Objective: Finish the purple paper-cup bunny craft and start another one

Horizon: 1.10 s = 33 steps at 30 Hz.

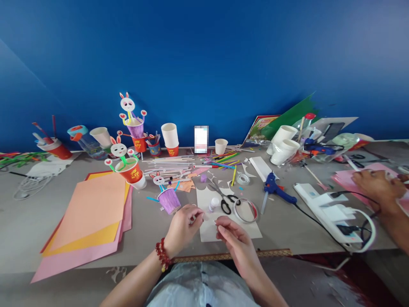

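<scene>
My left hand (183,224), with a red bead bracelet at the wrist, is pinched shut on a small white piece I cannot name. My right hand (231,233) is curled with its fingertips together, facing the left hand a few centimetres apart; what it pinches is too small to tell. Both hover over a white paper sheet (252,230) at the table's near edge. Just beyond them lie a purple paper-cup bunny (168,199) on its side, a small glue bottle (213,204), black-handled scissors (225,200) and a tape ring (245,210).
Coloured paper sheets (89,217) lie at the left. Bunny cups (129,168), straws (169,164) and white cups (170,135) fill the back. A blue glue gun (275,189) and a white power strip (329,211) sit to the right, where another person's hand (377,185) rests on pink paper.
</scene>
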Each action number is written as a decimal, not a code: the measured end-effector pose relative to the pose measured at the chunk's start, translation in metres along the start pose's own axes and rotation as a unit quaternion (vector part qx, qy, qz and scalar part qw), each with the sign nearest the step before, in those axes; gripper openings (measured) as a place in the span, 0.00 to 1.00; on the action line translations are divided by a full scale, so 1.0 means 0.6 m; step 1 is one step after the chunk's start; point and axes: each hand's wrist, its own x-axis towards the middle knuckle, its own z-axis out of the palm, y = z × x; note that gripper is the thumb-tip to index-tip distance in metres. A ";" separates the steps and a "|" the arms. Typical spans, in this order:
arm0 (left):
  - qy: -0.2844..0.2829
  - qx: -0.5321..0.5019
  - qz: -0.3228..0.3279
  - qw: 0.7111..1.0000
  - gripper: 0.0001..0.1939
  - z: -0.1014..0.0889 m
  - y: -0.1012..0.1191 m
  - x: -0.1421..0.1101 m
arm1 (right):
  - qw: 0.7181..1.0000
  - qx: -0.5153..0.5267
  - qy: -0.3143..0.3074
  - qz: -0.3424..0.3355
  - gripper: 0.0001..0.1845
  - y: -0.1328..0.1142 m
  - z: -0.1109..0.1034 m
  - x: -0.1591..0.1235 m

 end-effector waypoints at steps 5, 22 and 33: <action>-0.009 -0.105 -0.048 0.993 0.13 -0.008 0.010 -0.011 | 0.999 -0.022 -0.042 -0.027 0.10 -0.008 0.019 0.004; -0.037 -0.256 -0.115 0.959 0.15 -0.001 0.008 -0.013 | 0.994 -0.066 -0.051 -0.068 0.09 -0.002 0.018 0.010; -0.026 -0.274 -0.106 0.956 0.13 0.003 0.006 -0.019 | 0.974 -0.162 -0.061 -0.144 0.09 -0.015 0.019 0.008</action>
